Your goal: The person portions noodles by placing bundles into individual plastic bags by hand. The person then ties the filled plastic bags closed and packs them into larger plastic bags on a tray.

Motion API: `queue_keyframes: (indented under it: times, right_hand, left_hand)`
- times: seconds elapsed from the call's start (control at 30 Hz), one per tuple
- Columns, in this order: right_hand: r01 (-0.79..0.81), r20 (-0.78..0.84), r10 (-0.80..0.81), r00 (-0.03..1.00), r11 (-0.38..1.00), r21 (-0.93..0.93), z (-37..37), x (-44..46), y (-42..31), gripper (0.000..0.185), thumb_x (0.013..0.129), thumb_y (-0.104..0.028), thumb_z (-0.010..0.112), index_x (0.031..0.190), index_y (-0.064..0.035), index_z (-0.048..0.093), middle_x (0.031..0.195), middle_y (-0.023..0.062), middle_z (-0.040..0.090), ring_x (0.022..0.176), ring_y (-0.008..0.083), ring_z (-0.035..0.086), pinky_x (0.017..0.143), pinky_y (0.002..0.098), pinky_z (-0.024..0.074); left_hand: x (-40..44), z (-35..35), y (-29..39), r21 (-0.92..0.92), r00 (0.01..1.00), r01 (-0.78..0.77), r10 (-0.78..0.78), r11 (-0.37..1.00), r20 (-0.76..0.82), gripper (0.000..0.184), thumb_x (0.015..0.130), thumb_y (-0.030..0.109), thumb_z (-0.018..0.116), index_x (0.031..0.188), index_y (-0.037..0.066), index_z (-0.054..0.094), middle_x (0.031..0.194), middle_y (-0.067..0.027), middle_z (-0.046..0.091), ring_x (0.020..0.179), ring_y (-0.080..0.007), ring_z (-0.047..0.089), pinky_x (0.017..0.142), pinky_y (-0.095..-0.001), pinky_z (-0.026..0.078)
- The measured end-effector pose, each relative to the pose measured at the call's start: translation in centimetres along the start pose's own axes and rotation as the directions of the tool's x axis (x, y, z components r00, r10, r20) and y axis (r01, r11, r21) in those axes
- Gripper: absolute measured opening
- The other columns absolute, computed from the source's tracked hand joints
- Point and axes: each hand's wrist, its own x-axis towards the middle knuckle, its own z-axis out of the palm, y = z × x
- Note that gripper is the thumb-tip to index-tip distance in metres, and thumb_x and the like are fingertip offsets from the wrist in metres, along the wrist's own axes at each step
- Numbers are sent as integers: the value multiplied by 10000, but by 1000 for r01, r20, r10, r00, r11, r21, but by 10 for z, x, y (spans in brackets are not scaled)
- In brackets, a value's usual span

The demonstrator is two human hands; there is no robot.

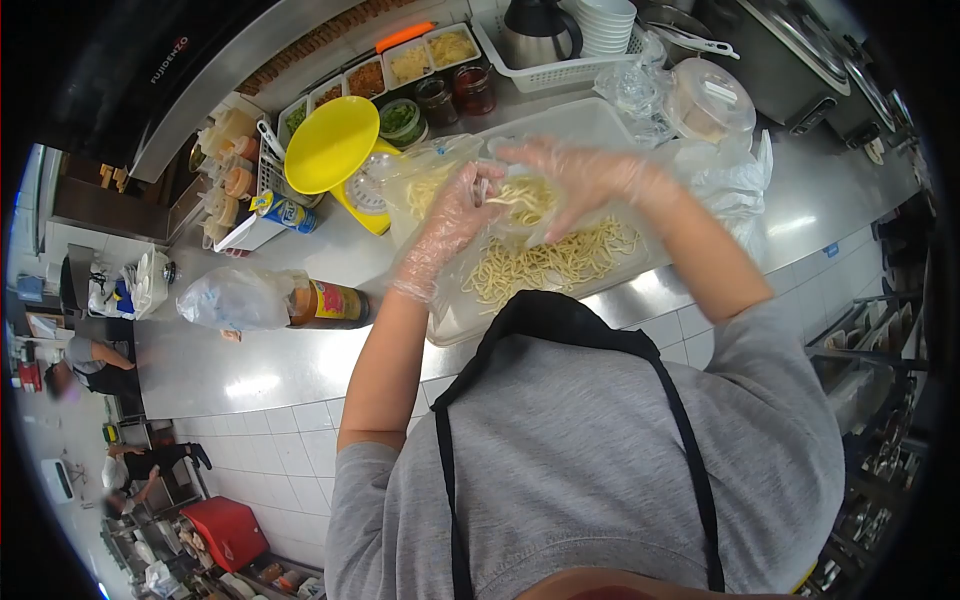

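Both hands wear clear plastic gloves. My left hand [457, 222] is closed, its fingers pinched on some pale noodles over the tray. My right hand [585, 180] is smeared by motion above the tray, its fingers spread beside a clear plastic bag [440, 160] with noodles in it. Loose noodles [545, 262] lie in the wide translucent tray [455, 325] on the steel counter. The yellow scale [334, 145] with a round pan stands left of the tray.
Beyond the tray are containers of toppings [409, 62], dark jars [473, 90], and a white basket [535, 78] with a thermos and bowls. A bottle [330, 302] and a plastic bag lie at left. Two people are in the background.
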Motion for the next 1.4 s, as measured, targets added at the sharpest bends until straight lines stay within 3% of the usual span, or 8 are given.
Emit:
queue_keyframes:
  times: [0.13,0.3,0.5,0.7,0.9,1.0,1.07,1.4]
  right_hand:
    - [-243,45,239,970,959,143,42,9,-2,807,654,-301,767,1315,-106,346,1289,217,438,1146,356,477,966,412,391]
    - [-190,43,201,979,965,-179,48,9,66,485,731,-170,678,1168,-81,487,1046,160,595,1019,309,560,854,387,447]
    - [-15,-87,49,995,934,357,-40,-3,20,289,762,-172,655,998,-66,526,920,73,599,838,201,576,755,318,466]
    - [261,-197,-212,957,925,274,-34,18,-13,374,788,-262,663,1096,-94,532,904,58,581,835,183,562,788,319,472]
    - [-69,-162,133,978,935,348,-24,11,-1,742,707,-385,735,1336,-183,399,1085,113,593,1025,238,563,847,364,464]
    - [238,-552,-103,828,955,178,45,13,19,871,697,-375,745,1402,-196,267,1120,169,580,1077,301,545,848,408,456]
    - [-300,-65,326,943,919,257,54,6,6,832,712,-300,726,1386,-173,254,1132,195,575,1093,356,529,843,441,443]
    - [-51,-99,77,992,968,244,-64,-3,-7,379,726,-147,673,1063,-77,514,783,99,561,727,222,570,662,341,476]
  left_hand:
    - [2,5,13,55,967,-194,201,979,-157,278,730,-25,612,986,44,530,912,-44,511,865,-173,508,756,-296,420]
    - [-8,-14,46,799,982,-35,168,601,-83,145,770,-1,518,884,17,605,980,-141,550,956,-266,552,865,-318,418]
    - [7,-24,40,597,998,-51,58,801,7,321,767,96,583,1082,48,620,1134,-149,575,1073,-262,536,921,-323,395]
    - [11,-22,50,562,1000,25,-29,827,-3,479,745,102,627,1204,12,523,1148,-131,569,1017,-210,534,917,-305,395]
    - [-4,-35,35,248,993,85,-62,965,-97,533,732,79,647,1231,-16,484,1142,-132,567,934,-174,561,834,-279,437]
    - [-6,-28,37,139,986,110,-91,984,-138,513,738,75,642,1221,-13,493,1137,-132,564,918,-180,564,841,-279,436]
    - [-7,-25,39,146,983,126,-103,981,-153,512,736,66,630,1225,-1,494,1143,-133,560,937,-181,557,856,-280,428]
    - [-10,-26,31,287,994,46,-71,957,77,583,699,64,578,1272,37,472,1182,-141,536,1065,-192,501,926,-279,376]
